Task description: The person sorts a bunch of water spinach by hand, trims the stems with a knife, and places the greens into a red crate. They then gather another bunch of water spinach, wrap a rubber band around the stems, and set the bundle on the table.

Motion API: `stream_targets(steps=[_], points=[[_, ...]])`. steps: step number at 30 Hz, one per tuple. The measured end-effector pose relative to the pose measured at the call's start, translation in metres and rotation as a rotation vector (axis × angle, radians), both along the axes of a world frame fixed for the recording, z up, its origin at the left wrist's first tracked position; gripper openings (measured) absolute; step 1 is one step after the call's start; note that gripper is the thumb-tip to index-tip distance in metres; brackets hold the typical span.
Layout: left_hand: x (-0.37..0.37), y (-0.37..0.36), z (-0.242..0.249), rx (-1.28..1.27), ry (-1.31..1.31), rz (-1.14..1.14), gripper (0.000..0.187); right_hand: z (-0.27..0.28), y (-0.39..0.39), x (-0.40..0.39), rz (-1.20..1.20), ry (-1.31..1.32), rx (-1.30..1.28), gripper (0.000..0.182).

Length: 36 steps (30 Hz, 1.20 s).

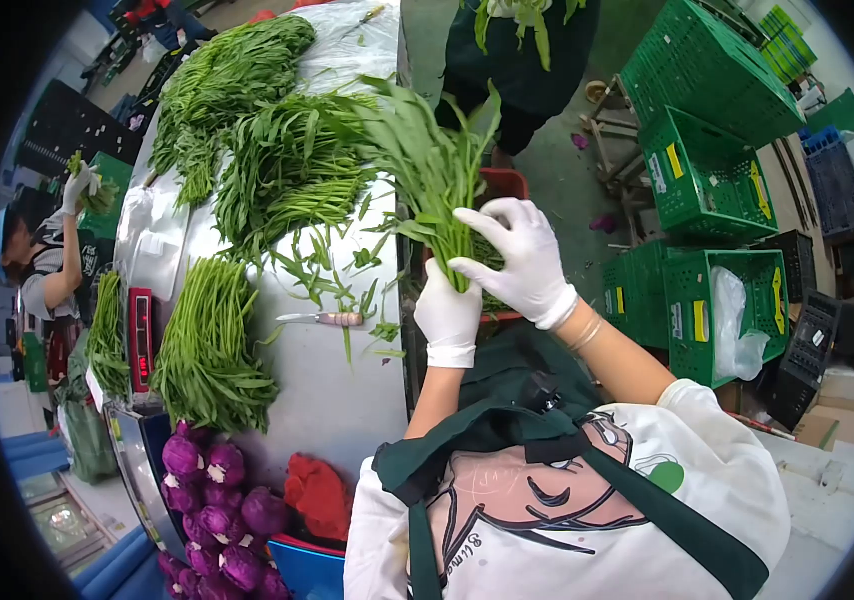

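gripping a bunch of greens (429, 165) by the stems in the closed left hand (449, 315), leaves fanned up and away. touching the same bunch with thumb and fingertip of the half-curled right hand (519, 258). can see a red tub (513, 186) just beyond and beneath the hands, with more greens inside. well to the right of the right hand, can see stacked green crates (692, 190), and in a lower open crate (687, 325), a clear plastic bag (732, 315). left of the left hand, on the metal table (312, 385), can see a knife (335, 319) among loose leaves, then piled greens (209, 345) farther left. nearer the body than the left hand, can see a blue bin (305, 572), a red cloth (317, 497) and purple vegetables (219, 525), bin contents mostly hidden.
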<state>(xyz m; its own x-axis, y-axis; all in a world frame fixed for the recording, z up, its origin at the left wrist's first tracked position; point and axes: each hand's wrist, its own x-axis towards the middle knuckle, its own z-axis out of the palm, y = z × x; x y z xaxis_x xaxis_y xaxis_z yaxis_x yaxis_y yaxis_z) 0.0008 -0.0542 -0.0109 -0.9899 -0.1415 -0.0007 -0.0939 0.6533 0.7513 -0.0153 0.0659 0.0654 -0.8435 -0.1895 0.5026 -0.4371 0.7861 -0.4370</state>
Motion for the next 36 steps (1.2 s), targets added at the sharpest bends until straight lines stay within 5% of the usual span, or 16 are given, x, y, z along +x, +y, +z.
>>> stream_targets(steps=[10,21,23,27,29,32,33,36], points=[[0.008,0.002,0.004,-0.116,0.032,-0.005,0.034,-0.032,-0.008,-0.008,0.054,0.124,0.020,0.012],[0.005,0.007,0.001,-0.023,0.034,-0.032,0.020,-0.058,-0.005,0.012,0.159,-0.011,-0.394,0.016],[0.007,0.003,-0.005,-0.020,0.050,-0.064,0.023,-0.055,-0.005,0.021,0.234,-0.204,-0.500,0.017],[0.005,-0.001,-0.010,-0.235,0.123,-0.036,0.027,-0.051,0.015,0.023,0.021,0.026,-0.560,0.013],[0.004,-0.001,-0.003,-0.127,0.074,0.001,0.028,-0.067,0.041,0.017,-0.195,-0.129,-0.761,0.016],[0.005,-0.001,0.006,-0.089,0.022,-0.005,0.028,-0.059,0.076,0.010,-0.174,-0.750,0.195,0.065],[0.006,0.000,0.008,-0.095,0.017,-0.020,0.028,-0.051,0.074,0.008,-0.079,-0.896,0.006,0.072],[0.010,0.010,0.017,-0.080,0.029,-0.084,0.028,-0.061,0.060,0.001,0.252,-1.161,-1.110,0.070]])
